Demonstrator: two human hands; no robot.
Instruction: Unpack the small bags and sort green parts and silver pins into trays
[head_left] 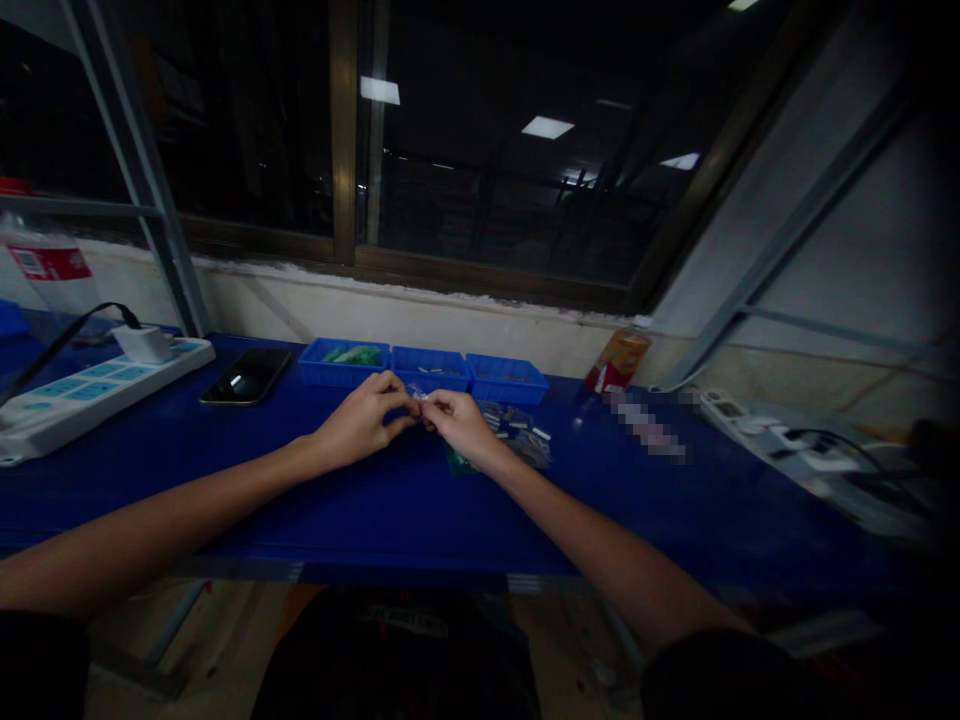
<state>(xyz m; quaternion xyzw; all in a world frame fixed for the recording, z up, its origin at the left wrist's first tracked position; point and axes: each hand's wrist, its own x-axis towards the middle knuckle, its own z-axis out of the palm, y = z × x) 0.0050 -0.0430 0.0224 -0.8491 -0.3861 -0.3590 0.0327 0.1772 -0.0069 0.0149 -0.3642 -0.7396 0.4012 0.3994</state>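
Note:
My left hand (361, 422) and my right hand (463, 428) meet over the blue table, fingertips nearly touching. Between them is a small, clear, crinkled piece that looks like a plastic bag (415, 391). Thumb and fingers of both hands are pinched at it; its contents cannot be made out. Beside my right wrist lie several clear plastic bags (531, 446) with small pale, strip-like parts. A green piece (459, 462), perhaps a circuit board, shows partly under the right hand.
Behind the hands stand three blue bins, a left one (345, 376) with green pieces, a middle one (429, 382) and a right one (508, 391). A phone (247, 376), a power strip (97, 385) and a bottle (52, 270) are left. A brown-red packet (619, 362) stands right.

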